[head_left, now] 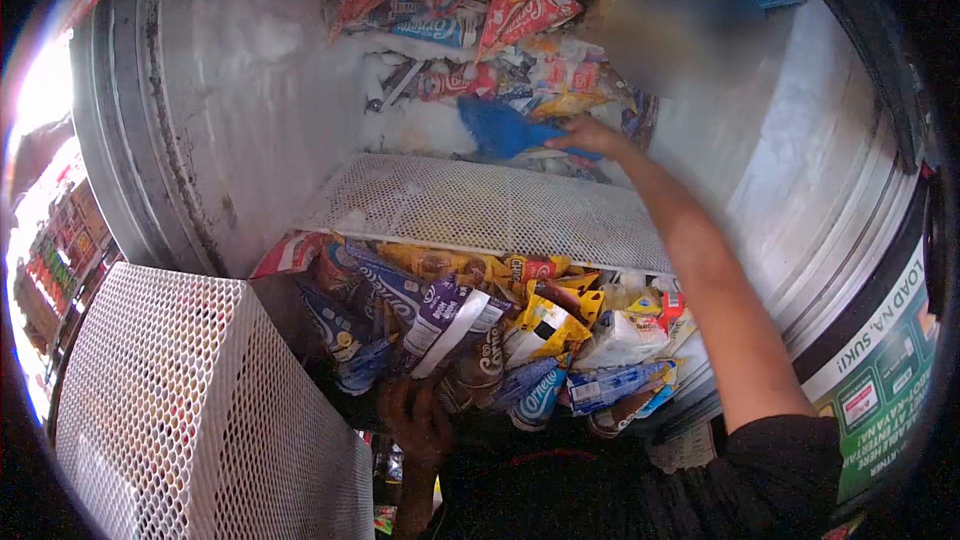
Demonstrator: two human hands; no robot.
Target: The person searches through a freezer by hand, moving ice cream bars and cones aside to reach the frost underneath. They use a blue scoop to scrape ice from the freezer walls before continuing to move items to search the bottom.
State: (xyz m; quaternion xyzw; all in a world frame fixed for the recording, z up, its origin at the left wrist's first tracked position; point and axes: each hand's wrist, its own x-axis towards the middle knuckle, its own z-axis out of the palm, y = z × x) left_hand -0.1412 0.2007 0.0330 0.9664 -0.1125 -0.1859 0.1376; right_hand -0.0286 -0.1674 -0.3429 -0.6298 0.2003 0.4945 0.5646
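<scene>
My right hand [590, 135] reaches deep into a frosted chest freezer, closed around the handle of a blue plastic scoop [500, 128]. The scoop's wide end points left, beside white frost [420, 128] and wrapped ice creams [565, 77]. Low in the view, in shadow, is my left hand [412, 415]. Its fingers look apart and rest against the near pile of ice creams, by a purple wrapper [452, 325] and a brown cone [478, 370]. Blue Cornetto cones [540, 392] and yellow packs [548, 330] lie in the same pile.
A white mesh divider [490, 205] stands between my right hand and the near pile. Another white mesh basket [150, 380] is at the lower left. Red Cornetto cones [525, 10] fill the far end. Frosted walls [270, 90] flank the freezer's inside.
</scene>
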